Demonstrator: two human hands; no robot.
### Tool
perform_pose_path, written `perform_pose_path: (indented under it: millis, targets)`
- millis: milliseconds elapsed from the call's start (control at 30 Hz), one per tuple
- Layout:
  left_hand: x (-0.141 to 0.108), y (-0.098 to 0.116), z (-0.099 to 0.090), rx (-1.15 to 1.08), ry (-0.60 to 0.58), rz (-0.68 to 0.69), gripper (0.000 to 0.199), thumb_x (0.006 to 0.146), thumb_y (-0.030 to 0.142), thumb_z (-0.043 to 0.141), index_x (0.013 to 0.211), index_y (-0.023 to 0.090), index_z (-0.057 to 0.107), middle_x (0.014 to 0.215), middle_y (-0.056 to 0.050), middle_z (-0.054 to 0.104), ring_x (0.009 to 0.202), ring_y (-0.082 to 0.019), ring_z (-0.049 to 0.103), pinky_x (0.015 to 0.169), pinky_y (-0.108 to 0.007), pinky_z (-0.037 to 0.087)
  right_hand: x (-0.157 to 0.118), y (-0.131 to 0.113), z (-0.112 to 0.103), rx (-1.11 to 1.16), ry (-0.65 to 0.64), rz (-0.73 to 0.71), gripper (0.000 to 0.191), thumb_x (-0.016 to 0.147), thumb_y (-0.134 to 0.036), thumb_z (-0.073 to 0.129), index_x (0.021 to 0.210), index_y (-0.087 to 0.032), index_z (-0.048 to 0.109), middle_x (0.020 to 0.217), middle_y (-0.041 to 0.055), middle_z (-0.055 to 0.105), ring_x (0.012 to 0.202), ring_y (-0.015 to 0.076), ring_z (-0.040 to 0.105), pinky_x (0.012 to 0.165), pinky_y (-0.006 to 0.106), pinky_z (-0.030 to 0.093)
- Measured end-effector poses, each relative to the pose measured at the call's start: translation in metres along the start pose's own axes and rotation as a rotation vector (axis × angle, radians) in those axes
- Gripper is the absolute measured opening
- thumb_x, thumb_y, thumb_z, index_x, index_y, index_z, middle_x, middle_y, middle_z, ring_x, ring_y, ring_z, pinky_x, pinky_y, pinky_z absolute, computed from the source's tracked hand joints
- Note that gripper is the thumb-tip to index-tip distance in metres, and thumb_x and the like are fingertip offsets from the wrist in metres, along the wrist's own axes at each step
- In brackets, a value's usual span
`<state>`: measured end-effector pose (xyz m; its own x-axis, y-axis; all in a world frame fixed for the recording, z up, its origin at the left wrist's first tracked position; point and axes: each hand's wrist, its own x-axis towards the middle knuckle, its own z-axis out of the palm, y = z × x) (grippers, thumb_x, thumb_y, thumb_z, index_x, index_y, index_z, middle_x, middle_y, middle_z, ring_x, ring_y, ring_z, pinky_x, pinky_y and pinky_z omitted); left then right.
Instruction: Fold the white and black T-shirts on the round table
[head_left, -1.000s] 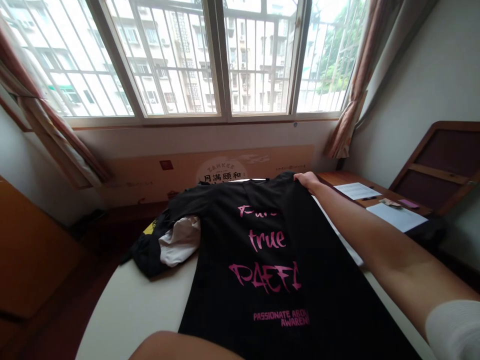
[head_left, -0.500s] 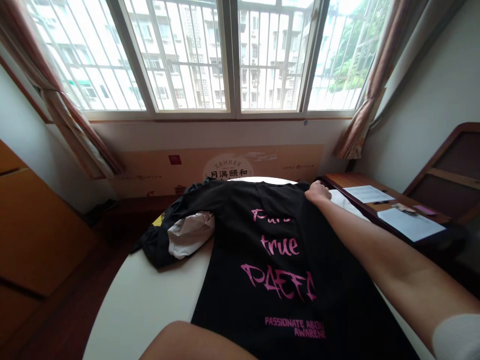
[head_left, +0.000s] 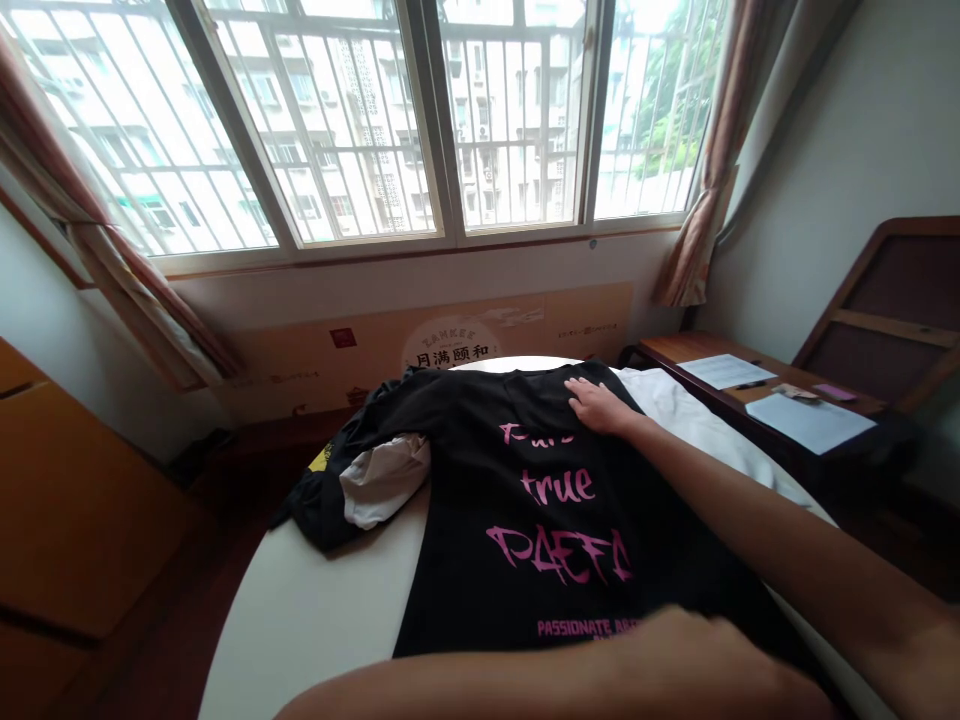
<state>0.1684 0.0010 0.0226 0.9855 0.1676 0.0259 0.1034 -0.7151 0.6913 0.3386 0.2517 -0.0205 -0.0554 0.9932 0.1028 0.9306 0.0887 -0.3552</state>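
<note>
A black T-shirt (head_left: pixel 487 520) with pink lettering lies spread on a round white table (head_left: pixel 300 600). Part of the lettering on its right side is covered by a folded-over layer of the cloth. My right hand (head_left: pixel 598 405) rests on the upper right of the shirt, palm down with its fingers stretched out. Low in the picture, my left arm reaches across the shirt's lower part. My left hand (head_left: pixel 697 650) is over the lower right of the shirt, blurred, its fingers not made out.
White cloth (head_left: pixel 675 405) lies on the table's right side. Dark garments (head_left: pixel 322 510) and a whitish cloth (head_left: pixel 386 480) are at the left. A wooden side table (head_left: pixel 660 350) with papers (head_left: pixel 810 420) stands at the right, near a chair back (head_left: pixel 892 310). Barred windows are ahead.
My right hand has let go of the shirt's far right edge and moved left, flattening onto the cloth. My left arm has swung right across the bottom. More white cloth shows at the right.
</note>
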Motion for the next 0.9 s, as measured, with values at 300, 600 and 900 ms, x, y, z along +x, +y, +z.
perform_pose_path:
  millis: [300,600,900]
  targets:
    - [-0.018,-0.150,-0.136,-0.369,0.917,-0.815,0.015,0.084,0.016,0.070,0.072,0.015,0.060,0.062,-0.001,0.056,0.054,-0.011,0.047,0.051,-0.024,0.031,-0.024,0.016,0.007,-0.083,-0.041,0.061,0.086,0.101,-0.070,0.040,0.168,-0.017,0.025,0.175,0.0131,0.017,0.162,0.0301,0.014,0.129,0.055,0.010]
    - [-0.017,-0.152,-0.132,-0.737,0.943,-0.746,0.039,0.098,0.021,0.062,0.135,0.018,0.050,0.073,0.005,0.055,0.045,-0.004,0.036,0.044,-0.017,0.030,-0.034,0.011,0.002,-0.101,-0.049,0.059,0.098,0.096,-0.080,0.039,0.168,-0.015,0.024,0.175,0.0156,0.015,0.162,0.0321,0.015,0.129,0.056,0.011]
    - [-0.019,-0.161,-0.132,-0.643,0.868,-0.819,0.014,0.097,0.020,0.059,0.086,0.013,0.058,0.072,-0.002,0.064,0.046,-0.006,0.039,0.044,-0.021,0.033,-0.036,0.011,0.002,-0.094,-0.044,0.067,0.092,0.099,-0.076,0.036,0.168,-0.014,0.026,0.175,0.0156,0.018,0.162,0.0309,0.017,0.129,0.055,0.013]
